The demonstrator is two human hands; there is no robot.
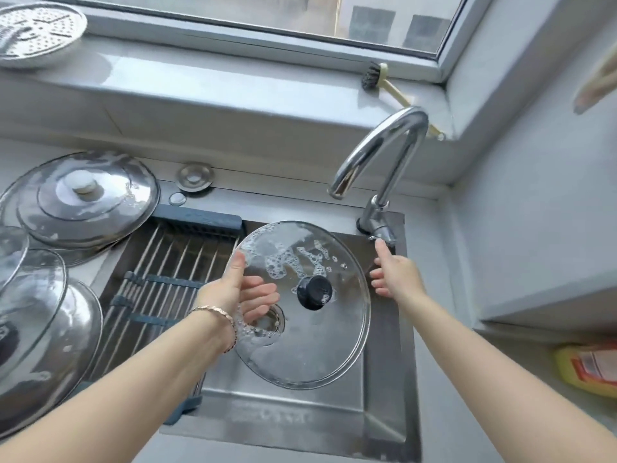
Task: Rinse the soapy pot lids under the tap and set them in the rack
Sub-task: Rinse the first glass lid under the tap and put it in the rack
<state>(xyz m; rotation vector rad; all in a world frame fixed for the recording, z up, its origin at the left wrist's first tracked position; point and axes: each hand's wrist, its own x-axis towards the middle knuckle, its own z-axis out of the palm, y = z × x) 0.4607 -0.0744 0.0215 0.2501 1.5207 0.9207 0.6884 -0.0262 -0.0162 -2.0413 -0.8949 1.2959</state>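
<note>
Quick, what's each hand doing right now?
Left hand: holding the glass lid by its rim, over the sink.
Right hand: holds nothing; thumb touching the tap handle.

One head-worn wide-angle view looks steeply down, close over the sink (384, 412), facing the window (300, 15)

The scene is lit brightly and evenly by daylight admitted through the window (367, 21) at the top; no hard shadows are cast. Soft glare is seen on the curved tap (384, 152), on the steel lid (86, 198) at the left and on the sink (300, 419) floor. Straight lines are bowed by the wide-angle lens, most strongly toward the corners. Slight softness is found throughout, and the yellow bottle (587, 365) at the right edge is blurred.
</note>
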